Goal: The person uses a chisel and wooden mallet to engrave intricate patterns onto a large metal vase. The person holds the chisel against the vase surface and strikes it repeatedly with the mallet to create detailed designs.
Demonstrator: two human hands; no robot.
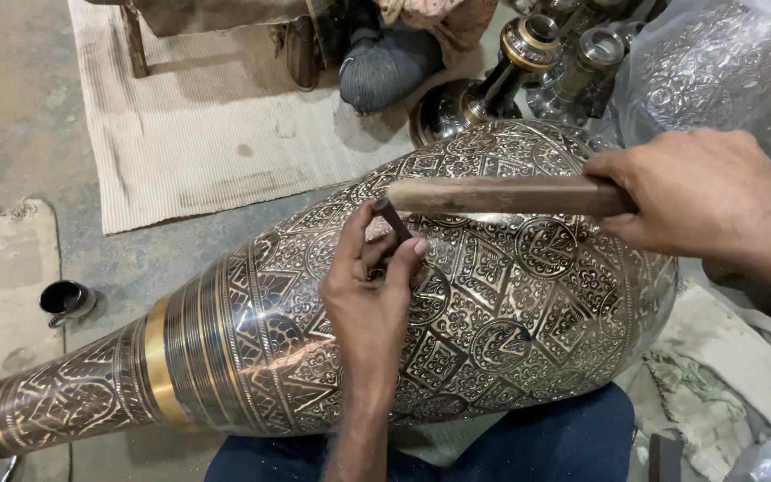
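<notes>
A large engraved metal vase (pixel 493 303), dark silver with brass bands and dense geometric and floral patterns, lies on its side across the person's lap, its narrow neck pointing to the lower left and its wide belly toward the right. The left hand (pixel 369 295) rests on the vase's upper surface, its fingers (pixel 408 254) clamped together around a short dark metal chisel (pixel 393 217) whose tip meets the engraved surface. The right hand (pixel 707 201) is closed in a fist around a long, flat wooden mallet (pixel 501 196), which is held level just above the chisel's top end. On the grey concrete floor (pixel 11 107) lie a ribbed beige mat (pixel 207 134) and, near the vase's neck, a small dark metal cup (pixel 66 301). Smaller engraved brass vessels (pixel 528 54) stand beyond the vase, and crumpled pale cloth (pixel 716 366) lies at the lower right.
</notes>
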